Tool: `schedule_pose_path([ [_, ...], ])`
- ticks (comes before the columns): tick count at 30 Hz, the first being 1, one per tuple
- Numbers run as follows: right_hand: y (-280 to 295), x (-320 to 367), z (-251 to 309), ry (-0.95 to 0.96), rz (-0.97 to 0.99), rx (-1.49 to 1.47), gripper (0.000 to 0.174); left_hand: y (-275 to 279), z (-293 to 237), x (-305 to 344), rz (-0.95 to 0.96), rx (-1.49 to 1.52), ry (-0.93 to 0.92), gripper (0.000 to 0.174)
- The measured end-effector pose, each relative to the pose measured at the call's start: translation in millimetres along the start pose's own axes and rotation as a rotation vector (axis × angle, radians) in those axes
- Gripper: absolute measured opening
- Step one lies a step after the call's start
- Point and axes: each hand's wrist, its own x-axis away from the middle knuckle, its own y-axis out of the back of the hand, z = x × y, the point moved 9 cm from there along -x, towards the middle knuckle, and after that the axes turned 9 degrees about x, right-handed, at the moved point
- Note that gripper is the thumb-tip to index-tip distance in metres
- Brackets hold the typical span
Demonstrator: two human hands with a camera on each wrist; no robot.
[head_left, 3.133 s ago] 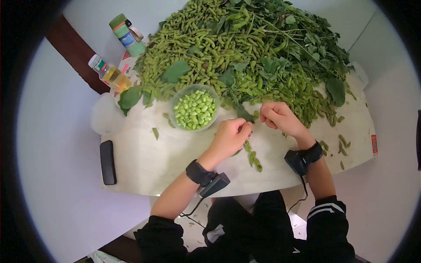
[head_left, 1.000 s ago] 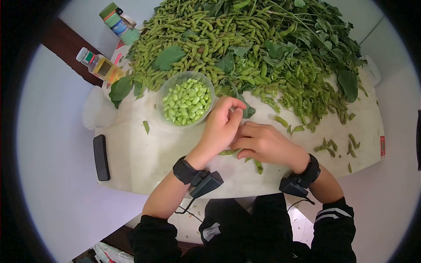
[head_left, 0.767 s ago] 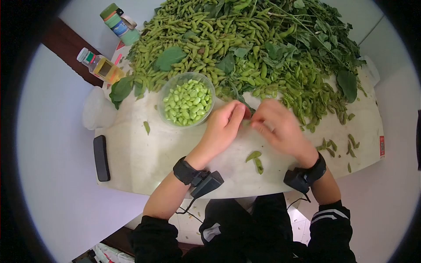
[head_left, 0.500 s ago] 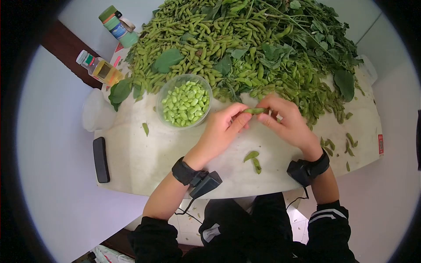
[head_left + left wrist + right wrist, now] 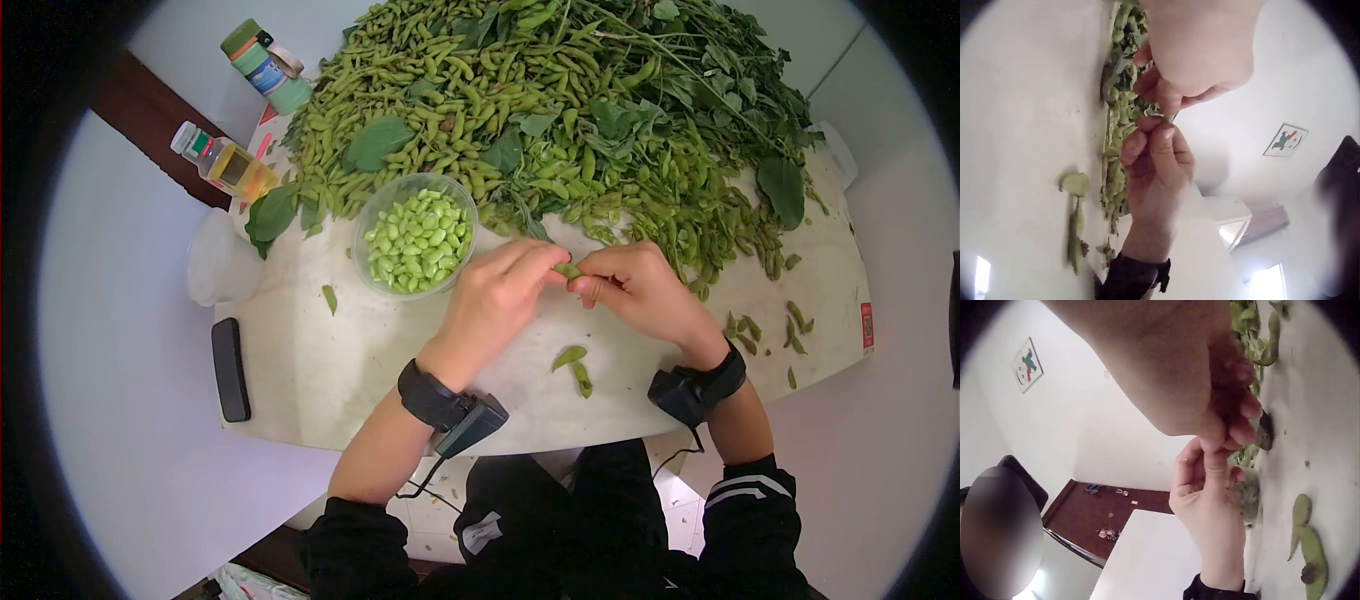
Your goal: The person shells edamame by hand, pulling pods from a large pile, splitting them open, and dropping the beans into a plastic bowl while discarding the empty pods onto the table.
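Both hands meet over the table just right of the bowl, with a green edamame pod (image 5: 567, 271) between their fingertips. My left hand (image 5: 490, 305) pinches the pod's left end, the back of the hand turned up. From the right, my right hand (image 5: 648, 292) pinches the other end with thumb and forefinger. In both wrist views the fingers hide most of the pod. A clear plastic bowl (image 5: 361, 266) of shelled green beans (image 5: 420, 240) stands beside the left hand. Two more pods (image 5: 582, 379) lie on the table below the hands.
A large heap of pods (image 5: 440, 110) with leafy stems (image 5: 715, 75) covers the table's back. At the left stand a green bottle (image 5: 268, 70), an oil bottle (image 5: 228, 166) and a white container (image 5: 222, 262); a black phone (image 5: 230, 370) lies nearer. Loose pods (image 5: 795, 322) are scattered at right.
One of the loose pods has left the table and is now between both hands. The right hand has moved up from the table, and the left hand has turned its back upward.
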Motion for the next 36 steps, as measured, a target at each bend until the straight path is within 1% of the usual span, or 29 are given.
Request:
schedule_pose_path([
  [1, 0, 0, 0, 0.0, -0.001, 0.001, 0.011, 0, -1, 0, 0.0, 0.0, -0.001, 0.021],
  [3, 1, 2, 12, 0.15, -0.034, 0.132, 0.011, -2, -3, 3, 0.051, -0.118, 0.033, 0.019],
  [4, 0, 2, 12, 0.15, -0.033, 0.133, 0.011, -3, -4, 5, 0.05, -0.117, 0.033, 0.019],
  [6, 0, 2, 13, 0.174, -0.053, 0.14, 0.01, -9, 3, 8, 0.103, -0.078, 0.115, 0.014],
  [7, -1, 2, 12, 0.174, -0.052, 0.141, 0.01, -9, 2, 8, 0.101, -0.077, 0.114, 0.014],
  [8, 1, 2, 18, 0.259, -0.098, 0.192, 0.01, -17, 20, 13, 0.183, 0.142, 0.362, 0.009],
  [9, 2, 4, 25, 0.346, -0.143, 0.24, 0.009, -28, 35, 24, 0.261, 0.36, 0.609, 0.01],
  [10, 2, 3, 24, 0.352, -0.141, 0.237, 0.009, -28, 36, 25, 0.257, 0.356, 0.611, 0.01],
  [12, 3, 2, 16, 0.271, -0.143, 0.246, 0.006, -35, 48, 35, 0.215, 0.533, 0.766, 0.023],
  [13, 2, 2, 16, 0.271, -0.143, 0.247, 0.006, -37, 49, 35, 0.216, 0.533, 0.765, 0.023],
  [15, 8, 2, 13, 0.219, -0.213, 0.253, 0.009, -35, 51, 33, 0.082, 0.677, 0.767, 0.023],
  [16, 10, 3, 15, 0.217, -0.214, 0.254, 0.009, -35, 52, 32, 0.085, 0.678, 0.766, 0.023],
  [18, 13, 2, 11, 0.122, -0.203, 0.194, 0.012, -32, 53, 31, 0.111, 0.608, 0.744, 0.021],
  [22, 15, 2, 14, 0.162, -0.226, 0.254, 0.013, -32, 46, 26, 0.078, 0.646, 0.687, 0.016],
  [24, 13, 2, 14, 0.158, -0.189, 0.201, 0.012, -23, 40, 20, 0.026, 0.474, 0.611, 0.01],
  [25, 13, 2, 14, 0.158, -0.189, 0.201, 0.012, -22, 39, 20, 0.027, 0.474, 0.612, 0.01],
  [27, 15, 2, 16, 0.188, -0.221, 0.163, 0.011, -28, 32, 18, 0.165, 0.427, 0.564, 0.011],
  [28, 15, 2, 16, 0.186, -0.223, 0.161, 0.011, -28, 31, 19, 0.168, 0.427, 0.565, 0.011],
  [30, 16, 3, 18, 0.223, -0.224, 0.159, 0.01, -30, 29, 20, 0.134, 0.559, 0.594, 0.006],
  [34, 15, 1, 15, 0.207, -0.194, 0.106, 0.009, -34, 30, 22, 0.134, 0.666, 0.609, 0.005],
  [36, 15, 1, 15, 0.192, -0.174, 0.061, 0.009, -36, 30, 24, 0.123, 0.74, 0.644, 0.007],
])
